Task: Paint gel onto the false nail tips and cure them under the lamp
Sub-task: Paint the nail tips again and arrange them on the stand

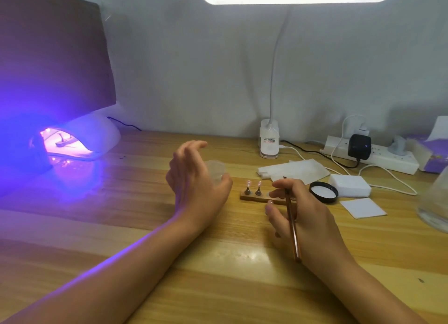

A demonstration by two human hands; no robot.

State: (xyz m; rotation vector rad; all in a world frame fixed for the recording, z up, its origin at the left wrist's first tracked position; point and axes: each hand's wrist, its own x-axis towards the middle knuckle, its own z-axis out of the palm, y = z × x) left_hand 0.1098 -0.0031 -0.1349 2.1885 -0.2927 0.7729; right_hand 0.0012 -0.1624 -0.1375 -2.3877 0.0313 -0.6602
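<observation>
- The right hand (303, 209) pinched the brush (292, 226) between thumb and forefinger, with the other fingers loosely curled below it.
- The brush's long axis ran near-to-far along that hand. The bristle end poked out just past the forefinger and pointed away from the person. The butt end stuck out back by the wrist.
- The left hand (196, 178) was loosely spread, palm turned toward the right hand, fingers a little bent, gripping nothing.
- A small clear jar (214, 171) sat just behind the left thumb. Could not tell if they touched.
- The wooden holder (254, 197) lay on the table (218, 251) between the two hands, just beyond the right fingertips. Its long axis ran left-right and its right end was hidden under the right hand.
- Two nail tips (248, 183) stood on cone stands at the holder's left end, pointing up. They looked pinkish and glossy, probably coated, but were too small to be sure.
- The curing lamp (82, 139) stood well off to the left of the left hand, lit purple. A second holder (64, 143) lay inside it, angled across the opening.
- Judged mid-task: one batch was under the light, and the tabled batch still needed paint or checking, then curing.
- A black lid (323, 192) lay just right of the right knuckles.
</observation>
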